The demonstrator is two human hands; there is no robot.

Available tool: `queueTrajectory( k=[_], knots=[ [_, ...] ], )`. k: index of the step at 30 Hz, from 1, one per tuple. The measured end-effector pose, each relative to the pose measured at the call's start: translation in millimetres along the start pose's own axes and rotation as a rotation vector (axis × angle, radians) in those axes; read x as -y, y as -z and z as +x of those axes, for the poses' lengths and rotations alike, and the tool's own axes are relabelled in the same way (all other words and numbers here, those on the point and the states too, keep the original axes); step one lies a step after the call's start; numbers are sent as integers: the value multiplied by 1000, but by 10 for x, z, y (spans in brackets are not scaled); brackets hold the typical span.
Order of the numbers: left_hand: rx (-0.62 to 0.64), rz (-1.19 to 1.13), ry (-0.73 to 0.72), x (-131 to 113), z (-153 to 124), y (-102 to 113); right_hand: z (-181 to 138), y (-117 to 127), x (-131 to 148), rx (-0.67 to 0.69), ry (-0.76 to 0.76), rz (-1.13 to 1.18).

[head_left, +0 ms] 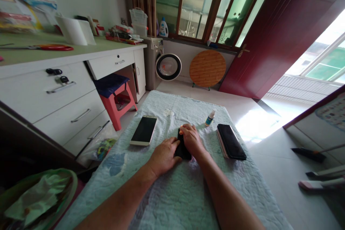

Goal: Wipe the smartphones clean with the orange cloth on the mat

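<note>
A black phone (pixel 183 151) lies on the pale blue quilted cover, partly hidden under my hands. My left hand (pixel 165 155) grips its left edge, thumb at the near end and fingers farther up. My right hand (pixel 192 139) is closed over the phone's far part, fingers curled round a small orange thing (pixel 181 132) whose kind I cannot make out. To the left rests a white-framed phone (pixel 143 130) with a dark screen. On the right is another dark phone (pixel 232 142), lying on something pinkish. A small spray bottle (pixel 210 118) stands beyond my right hand.
The quilted cover (pixel 167 107) spreads over the surface before me. At left are a white desk (pixel 107 55) and a red stool (pixel 114 106); a waste bin (pixel 71 183) is near front left. Beyond stand a washing machine (pixel 152 54) with its door open and a round wooden tabletop (pixel 207 67).
</note>
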State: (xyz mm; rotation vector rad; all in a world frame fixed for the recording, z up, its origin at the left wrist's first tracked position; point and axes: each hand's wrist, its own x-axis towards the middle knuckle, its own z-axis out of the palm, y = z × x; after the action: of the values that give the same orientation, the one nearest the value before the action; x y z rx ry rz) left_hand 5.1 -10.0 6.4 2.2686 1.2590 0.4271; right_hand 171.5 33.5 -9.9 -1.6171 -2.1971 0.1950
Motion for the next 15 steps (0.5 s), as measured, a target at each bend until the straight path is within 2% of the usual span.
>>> queueTrajectory(
  k=[9, 15],
  knots=[
    [-67, -89, 9, 46, 5, -43, -115, 117, 58, 54, 140, 179],
    [-68, -71, -11, 89, 20, -66, -266, 342, 148, 279, 194, 296]
  ],
)
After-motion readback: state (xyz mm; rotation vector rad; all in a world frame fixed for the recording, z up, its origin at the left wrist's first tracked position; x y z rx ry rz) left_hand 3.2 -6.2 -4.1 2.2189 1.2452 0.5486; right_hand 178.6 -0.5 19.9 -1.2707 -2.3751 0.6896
